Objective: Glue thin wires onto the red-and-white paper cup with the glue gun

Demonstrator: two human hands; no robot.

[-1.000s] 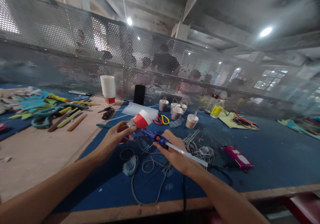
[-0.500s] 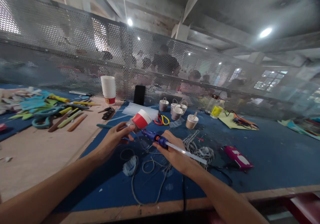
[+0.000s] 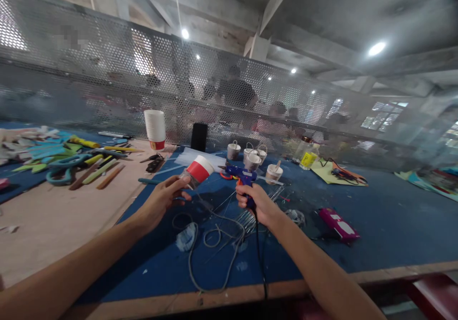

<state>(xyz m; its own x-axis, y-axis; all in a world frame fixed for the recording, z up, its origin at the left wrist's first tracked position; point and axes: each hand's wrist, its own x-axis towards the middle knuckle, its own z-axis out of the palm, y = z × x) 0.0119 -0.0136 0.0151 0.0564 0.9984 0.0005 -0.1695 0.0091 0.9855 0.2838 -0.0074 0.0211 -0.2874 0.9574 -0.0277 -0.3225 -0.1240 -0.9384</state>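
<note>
A red and white paper cup [image 3: 200, 169], tilted on its side, is held by its lower end in my left hand [image 3: 167, 197]. Grey cord is wound round that end, and a loose length trails down onto the blue table surface [image 3: 161, 263]. My right hand [image 3: 256, 201] is closed round the handle of a blue glue gun [image 3: 240, 172]. Its nozzle points left, a short gap from the cup, and a clear glue stick [image 3: 270, 180] sticks out of its back. Several small cord-covered cups [image 3: 253, 160] with handles stand behind the gun.
A stack of paper cups [image 3: 155, 129] and a black phone [image 3: 199, 137] stand near the perforated screen [image 3: 214, 91]. Scissors [image 3: 64, 167] and pens lie at left. At right are glue bottles [image 3: 308, 158], a magenta box [image 3: 338, 224] and paper sheets. People are beyond the screen.
My right hand has pulled the glue gun away from the cup, up and to the right, and turned it more level. The left hand and its cup have barely moved.
</note>
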